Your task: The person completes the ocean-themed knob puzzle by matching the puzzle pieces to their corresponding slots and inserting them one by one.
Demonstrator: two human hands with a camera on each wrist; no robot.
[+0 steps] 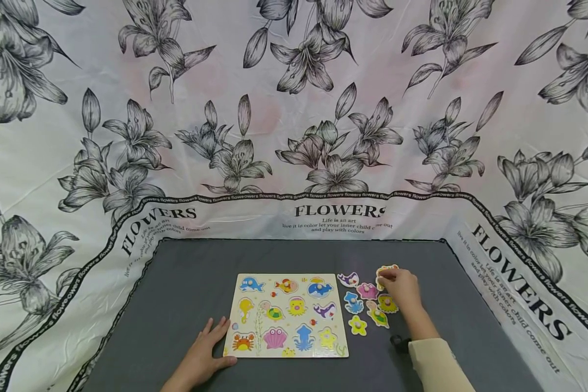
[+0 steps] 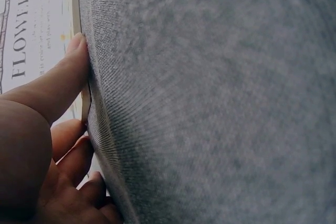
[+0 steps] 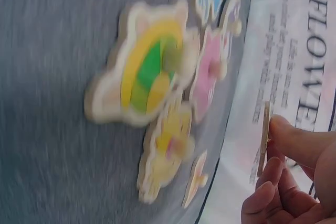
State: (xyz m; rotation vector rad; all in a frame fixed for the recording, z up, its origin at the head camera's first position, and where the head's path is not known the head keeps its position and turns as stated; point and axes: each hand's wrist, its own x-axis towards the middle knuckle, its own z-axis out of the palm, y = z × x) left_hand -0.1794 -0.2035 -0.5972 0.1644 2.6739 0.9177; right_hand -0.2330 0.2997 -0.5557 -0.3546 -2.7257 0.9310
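Note:
A cream wooden puzzle board [image 1: 289,279] with printed sea animals lies on the grey tabletop. My left hand [image 1: 201,348] rests at its near left corner, thumb along the near edge and fingers spread by the left edge. In the left wrist view the thumb [image 2: 71,72] touches the board's rim. To the right of the board, my right hand [image 1: 403,288] pinches a thin wooden puzzle piece [image 3: 264,140] between thumb and fingers. That piece is seen edge-on in the right wrist view, so its picture is hidden. Below it lie a turtle piece [image 1: 377,314] and a yellow octopus piece [image 1: 387,303].
Other knobbed pieces lie right of the board: a purple whale [image 1: 348,279], a pink shell [image 1: 368,291], a blue squid [image 1: 354,302] and a yellow star [image 1: 357,325]. A small black object [image 1: 399,343] is by the right sleeve. Flower-printed cloth [image 1: 333,218] surrounds the tabletop.

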